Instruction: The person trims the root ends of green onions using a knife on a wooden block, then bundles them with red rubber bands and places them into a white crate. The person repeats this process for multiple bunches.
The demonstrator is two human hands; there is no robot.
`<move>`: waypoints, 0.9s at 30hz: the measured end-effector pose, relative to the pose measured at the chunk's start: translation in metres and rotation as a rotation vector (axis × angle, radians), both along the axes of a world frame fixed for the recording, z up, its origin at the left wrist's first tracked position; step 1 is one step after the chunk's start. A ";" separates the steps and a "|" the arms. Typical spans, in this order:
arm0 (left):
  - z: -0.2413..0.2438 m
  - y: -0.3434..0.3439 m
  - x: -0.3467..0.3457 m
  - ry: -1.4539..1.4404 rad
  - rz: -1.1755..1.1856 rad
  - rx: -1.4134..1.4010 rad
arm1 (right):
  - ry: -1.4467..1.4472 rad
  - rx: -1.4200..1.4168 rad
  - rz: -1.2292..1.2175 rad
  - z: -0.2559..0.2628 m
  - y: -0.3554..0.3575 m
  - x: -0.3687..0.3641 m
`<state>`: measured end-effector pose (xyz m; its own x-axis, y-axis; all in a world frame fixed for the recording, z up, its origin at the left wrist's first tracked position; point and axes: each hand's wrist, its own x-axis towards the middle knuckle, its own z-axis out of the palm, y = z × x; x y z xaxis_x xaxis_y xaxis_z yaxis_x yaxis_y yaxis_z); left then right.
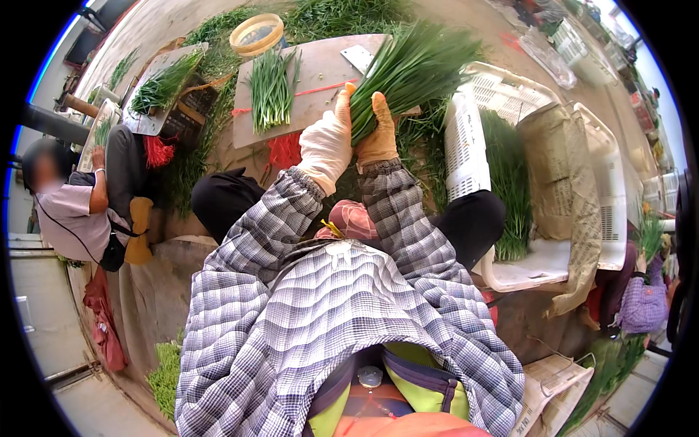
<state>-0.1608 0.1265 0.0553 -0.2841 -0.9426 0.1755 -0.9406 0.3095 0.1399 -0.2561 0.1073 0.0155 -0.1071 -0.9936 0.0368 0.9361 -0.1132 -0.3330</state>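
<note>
My left hand (330,142) and my right hand (378,134), both in light work gloves with orange fingertips, grip the lower end of a large bunch of long green leafy stalks (407,71). The bunch slants up to the right above a low board (322,54), its tips blurred. A smaller bundle of similar stalks (271,90) lies at the board's left side, across a red tie strip. Near the board's upper right lies a flat metal plate (357,58), partly behind the held bunch. Red strips (285,151) hang at the board's near edge.
A white plastic crate (467,145) with upright stalks and brown sacking stands at my right. A round tub (256,34) stands beyond the board, among loose greens. At the left a seated person (71,213) is beside another board of stalks (164,82). Another person (644,300) sits at far right.
</note>
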 end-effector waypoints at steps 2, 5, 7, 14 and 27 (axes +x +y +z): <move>0.037 0.014 -0.007 0.017 0.001 0.261 | -0.040 0.010 0.070 0.002 0.005 -0.007; 0.041 0.008 0.023 0.495 -0.372 0.409 | -0.075 0.034 0.186 0.011 0.015 -0.013; 0.033 -0.002 0.039 0.715 -0.339 0.562 | -0.040 -0.048 0.216 0.008 0.014 -0.012; -0.007 0.009 0.031 1.410 -0.329 0.848 | 0.043 -0.014 0.199 0.011 0.015 -0.003; -0.029 -0.009 0.005 1.595 0.052 0.922 | 0.488 -0.064 0.216 -0.032 -0.001 -0.034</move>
